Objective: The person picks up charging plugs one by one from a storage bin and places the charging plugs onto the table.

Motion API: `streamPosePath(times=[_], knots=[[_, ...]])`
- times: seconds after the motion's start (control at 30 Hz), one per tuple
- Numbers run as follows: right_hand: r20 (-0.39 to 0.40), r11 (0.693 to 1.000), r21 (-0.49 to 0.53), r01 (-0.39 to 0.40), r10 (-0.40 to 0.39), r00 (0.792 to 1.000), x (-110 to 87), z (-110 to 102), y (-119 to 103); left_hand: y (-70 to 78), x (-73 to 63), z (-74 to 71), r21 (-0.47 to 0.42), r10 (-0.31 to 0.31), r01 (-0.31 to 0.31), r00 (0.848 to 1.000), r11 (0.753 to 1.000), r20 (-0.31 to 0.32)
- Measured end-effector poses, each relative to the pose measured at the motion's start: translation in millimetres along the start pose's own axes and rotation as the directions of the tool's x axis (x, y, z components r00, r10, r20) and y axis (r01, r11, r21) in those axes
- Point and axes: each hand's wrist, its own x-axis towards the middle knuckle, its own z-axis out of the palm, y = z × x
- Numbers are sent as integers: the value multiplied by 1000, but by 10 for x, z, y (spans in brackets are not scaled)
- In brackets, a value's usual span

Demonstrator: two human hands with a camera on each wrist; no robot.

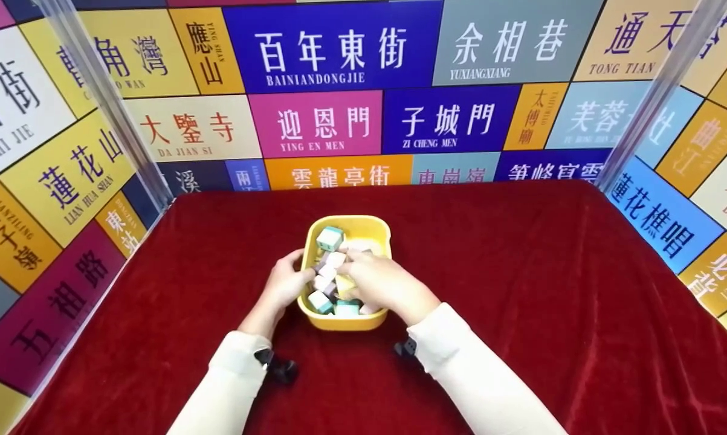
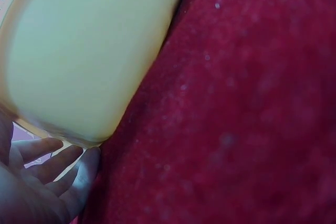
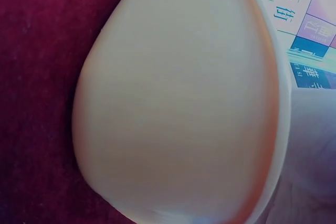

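Note:
A yellow plastic bin (image 1: 346, 323) stands on the red cloth, holding several small blocks in white, teal, purple and yellow. My left hand (image 1: 287, 281) grips its left side, thumb over the rim and fingers along the outside. In the left wrist view those fingers (image 2: 79, 169) lie against the bin's outer wall (image 2: 79, 66). From the right, my right hand (image 1: 384, 281) reaches down into the bin among the blocks, its fingertips partly hidden. Near the far left corner inside sits a white and teal block (image 1: 330, 238). The bin's outer wall (image 3: 178, 103) fills most of the right wrist view.
Dark red velvet cloth (image 1: 520, 272) covers the table around the bin. Panels with coloured street-name signs (image 1: 333, 51) stand behind and at both sides, with clear posts (image 1: 121, 115) at the back corners.

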Motion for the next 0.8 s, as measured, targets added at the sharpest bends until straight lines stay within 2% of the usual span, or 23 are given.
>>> streamPosePath(times=[0.4, 0.8], knots=[[9, 1000, 16, 1, -1, 1000, -34, -43, 0, -23, 12, -4, -5, -8, 8, 1000, 1000, 5], [-98, 993, 112, -32, 43, 994, -133, -299, 143, -15, 7, -12, 4, -13, 13, 1000, 1000, 2]])
